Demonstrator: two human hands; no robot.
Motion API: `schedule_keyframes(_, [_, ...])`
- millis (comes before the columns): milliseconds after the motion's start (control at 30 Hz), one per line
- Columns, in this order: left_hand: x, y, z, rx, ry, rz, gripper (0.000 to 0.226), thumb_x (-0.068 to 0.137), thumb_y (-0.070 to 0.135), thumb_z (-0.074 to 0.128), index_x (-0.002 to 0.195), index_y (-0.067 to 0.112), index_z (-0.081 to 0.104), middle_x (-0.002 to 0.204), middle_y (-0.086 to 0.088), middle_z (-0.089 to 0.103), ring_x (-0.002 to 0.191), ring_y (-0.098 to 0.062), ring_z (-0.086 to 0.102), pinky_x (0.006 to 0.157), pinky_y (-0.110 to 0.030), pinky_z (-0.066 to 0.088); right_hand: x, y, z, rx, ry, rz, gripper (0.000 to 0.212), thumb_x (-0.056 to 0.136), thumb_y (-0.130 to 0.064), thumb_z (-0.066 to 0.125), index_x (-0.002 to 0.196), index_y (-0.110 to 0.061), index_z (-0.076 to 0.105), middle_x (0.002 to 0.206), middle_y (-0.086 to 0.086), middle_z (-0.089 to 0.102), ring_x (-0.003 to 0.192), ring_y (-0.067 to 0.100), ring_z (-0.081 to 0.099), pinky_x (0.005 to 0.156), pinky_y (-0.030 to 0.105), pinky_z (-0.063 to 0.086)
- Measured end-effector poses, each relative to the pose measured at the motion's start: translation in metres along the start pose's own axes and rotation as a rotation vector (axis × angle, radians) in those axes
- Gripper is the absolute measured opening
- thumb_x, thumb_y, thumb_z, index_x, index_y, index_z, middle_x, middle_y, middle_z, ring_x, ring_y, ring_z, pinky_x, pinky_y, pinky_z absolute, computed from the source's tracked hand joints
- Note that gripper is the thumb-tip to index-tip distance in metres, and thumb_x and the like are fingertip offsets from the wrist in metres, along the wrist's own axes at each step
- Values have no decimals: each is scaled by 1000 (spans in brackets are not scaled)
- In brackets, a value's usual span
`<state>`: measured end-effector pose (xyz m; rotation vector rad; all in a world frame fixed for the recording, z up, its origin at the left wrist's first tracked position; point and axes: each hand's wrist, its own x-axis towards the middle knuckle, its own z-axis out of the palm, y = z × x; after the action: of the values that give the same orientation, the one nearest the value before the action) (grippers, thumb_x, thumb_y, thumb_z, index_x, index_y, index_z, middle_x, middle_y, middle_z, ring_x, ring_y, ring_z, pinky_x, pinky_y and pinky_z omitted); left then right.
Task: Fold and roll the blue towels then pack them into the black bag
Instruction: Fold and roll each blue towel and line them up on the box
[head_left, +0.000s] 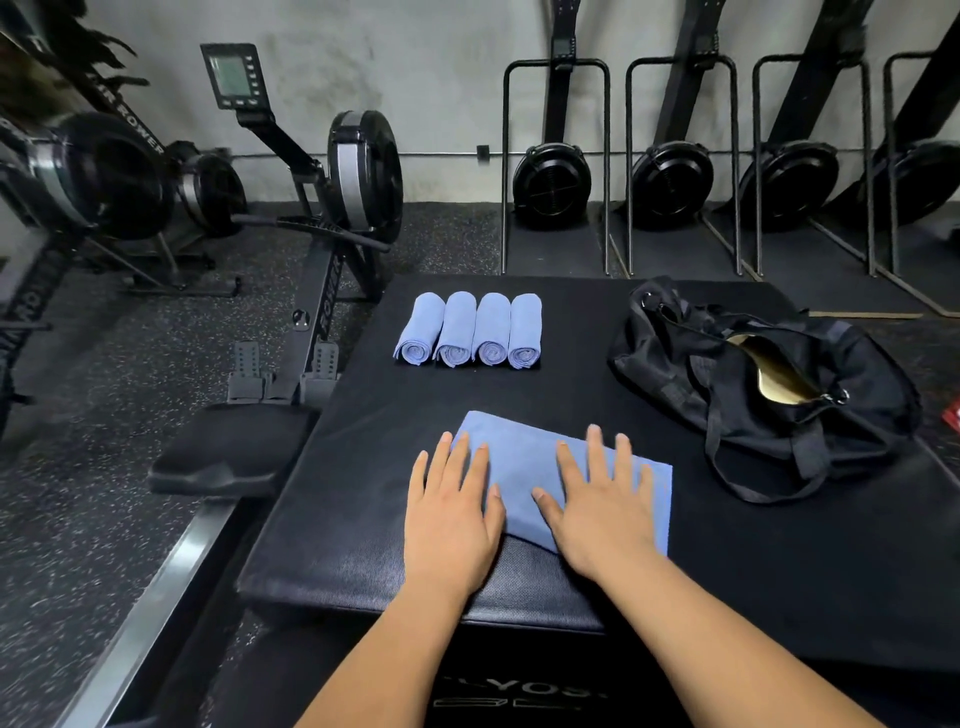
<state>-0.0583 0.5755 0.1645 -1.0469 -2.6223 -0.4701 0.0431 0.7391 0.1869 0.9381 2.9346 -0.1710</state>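
A folded blue towel (524, 467) lies flat near the front edge of a black padded box (571, 384). My left hand (449, 512) presses on its left part with straight, spread fingers. My right hand (605, 506) lies flat on its right part, fingers straight. Farther back, several rolled blue towels (470, 330) sit side by side in a row. The black bag (769, 384) rests on the right of the box, its zip open and a tan lining showing.
A rowing machine with a seat (228, 449) and rail stands close on the left. More rowers stand upright against the back wall (675, 182). A red item (953, 415) lies at the right edge. Speckled rubber floor surrounds the box.
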Motion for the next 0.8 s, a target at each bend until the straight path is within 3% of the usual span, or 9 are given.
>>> schedule_keyframes(67, [0,-3,2,-29,-11,-14,55,105,42,34,152,19,52,165,-4,42,159,-25,25,129,-48,18,5,14,-3,-27,-2,-310,72,98,-75,6,164,-47,9,175,-8,-9,161,24,-12,129,51,1])
schedule_keyframes(133, [0,-5,2,-67,-12,-22,55,105,42,34,153,20,51,165,0,41,159,-22,22,129,-46,18,6,27,-1,-6,-45,-453,69,98,-76,6,163,-53,7,174,-15,-8,161,14,-11,130,46,0])
schedule_keyframes(200, [0,-6,1,-104,-24,-11,54,106,42,33,153,22,50,166,4,39,160,-19,18,129,-45,17,2,26,6,33,-23,-343,70,96,-78,3,162,-54,7,174,-16,-8,161,12,-11,130,44,-4])
schedule_keyframes(300, [2,-7,2,-147,-52,11,54,105,43,33,154,26,47,167,8,36,161,-15,13,128,-45,18,-11,-10,15,118,75,-28,71,98,-72,4,164,-46,14,176,-6,-1,162,21,-8,129,48,-4])
schedule_keyframes(400, [2,-10,2,-219,-65,1,55,104,43,33,155,27,46,168,11,33,161,-11,11,127,-43,21,-18,-49,9,286,-31,148,63,106,-61,18,165,-42,12,176,0,-9,160,27,-16,129,50,-7])
schedule_keyframes(467, [1,-12,2,-265,-63,7,56,103,43,35,156,28,46,169,11,33,161,-10,12,127,-40,21,-15,-58,-2,304,-90,118,60,108,-54,22,166,-41,12,176,-1,-8,160,29,-14,129,49,-3])
schedule_keyframes(533, [2,-13,1,-284,-75,9,57,102,43,36,156,29,46,169,12,33,161,-9,12,127,-40,21,-7,-47,-6,218,-23,-11,58,109,-52,22,165,-41,16,176,-2,-3,161,29,-9,129,48,4])
schedule_keyframes(633, [1,-12,-1,-288,-111,4,59,101,46,36,158,31,43,169,14,31,161,-8,9,127,-40,20,3,-11,4,68,3,-241,63,105,-65,15,165,-46,10,175,-7,-10,162,21,-11,130,44,1])
schedule_keyframes(800, [2,-11,-4,-258,-142,72,58,102,49,42,158,33,42,170,19,25,161,-7,2,128,-38,16,-2,-6,20,88,63,-111,75,96,-71,1,166,-44,8,176,-4,-5,162,21,-9,130,45,-2])
